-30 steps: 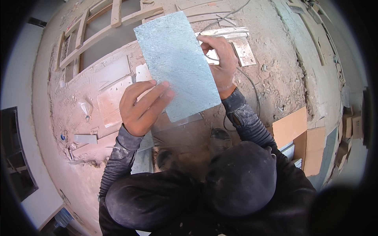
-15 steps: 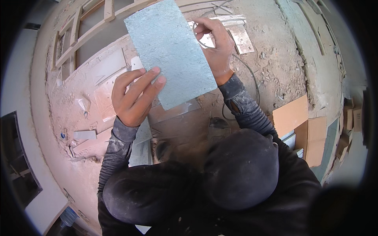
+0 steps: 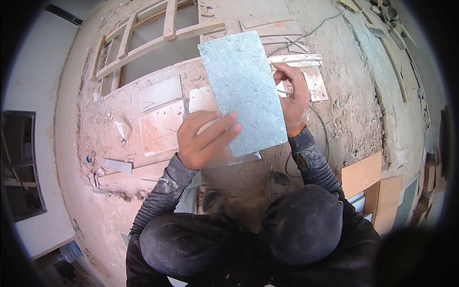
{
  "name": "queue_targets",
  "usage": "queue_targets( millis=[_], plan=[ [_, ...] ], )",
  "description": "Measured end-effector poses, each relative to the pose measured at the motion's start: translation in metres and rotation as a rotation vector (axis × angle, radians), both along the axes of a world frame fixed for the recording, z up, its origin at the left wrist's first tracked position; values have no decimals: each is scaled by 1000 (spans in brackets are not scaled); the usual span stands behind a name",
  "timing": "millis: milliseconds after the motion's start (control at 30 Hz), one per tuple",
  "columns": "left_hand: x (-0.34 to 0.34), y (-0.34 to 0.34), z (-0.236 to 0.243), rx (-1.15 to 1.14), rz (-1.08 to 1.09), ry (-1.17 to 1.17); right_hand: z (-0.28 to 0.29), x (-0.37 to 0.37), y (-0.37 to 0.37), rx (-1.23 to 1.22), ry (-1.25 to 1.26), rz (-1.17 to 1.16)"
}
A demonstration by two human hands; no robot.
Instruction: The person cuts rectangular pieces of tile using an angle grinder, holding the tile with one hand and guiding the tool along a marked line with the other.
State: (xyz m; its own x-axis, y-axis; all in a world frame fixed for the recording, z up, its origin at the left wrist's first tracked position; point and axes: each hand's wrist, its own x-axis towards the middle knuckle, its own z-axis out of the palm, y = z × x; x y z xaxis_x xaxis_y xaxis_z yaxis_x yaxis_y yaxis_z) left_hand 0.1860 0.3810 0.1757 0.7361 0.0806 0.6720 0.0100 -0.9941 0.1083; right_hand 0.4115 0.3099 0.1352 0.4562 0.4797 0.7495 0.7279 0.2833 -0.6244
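A rectangular pale blue-grey slab [image 3: 244, 81] with a rough, speckled face is held up in front of me, slightly tilted. My left hand [image 3: 203, 141] grips its lower left part, three fingertips on the face and the thumb hidden. At the slab's right edge is my right hand [image 3: 294, 100], fingers bent beside the upper edge, partly hidden behind it. Both dark sleeves [image 3: 315, 162] are dusty.
Wooden framing [image 3: 134, 50] lies at the upper left. Around me are pale broken boards [image 3: 160, 95], rubble, a dark cable [image 3: 326, 143] and a small plastic bag [image 3: 123, 129]. An open cardboard box [image 3: 361, 172] sits lower right, near stacked pieces [image 3: 430, 177].
Over the last second the slab and both hands have moved rightward in the view, dipping slightly since half a second ago; the surroundings shifted too. The hold looks much the same.
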Motion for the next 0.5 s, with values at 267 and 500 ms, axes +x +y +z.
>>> queue_targets(
  millis=[267, 500],
  plan=[
    [-2, -2, 1, 8, 16, 7, 2, -1, 1, 18, 37, 28],
    [-4, -4, 1, -16, 23, 24, -1, 1, -1, -35, 32, 22]
  ],
)
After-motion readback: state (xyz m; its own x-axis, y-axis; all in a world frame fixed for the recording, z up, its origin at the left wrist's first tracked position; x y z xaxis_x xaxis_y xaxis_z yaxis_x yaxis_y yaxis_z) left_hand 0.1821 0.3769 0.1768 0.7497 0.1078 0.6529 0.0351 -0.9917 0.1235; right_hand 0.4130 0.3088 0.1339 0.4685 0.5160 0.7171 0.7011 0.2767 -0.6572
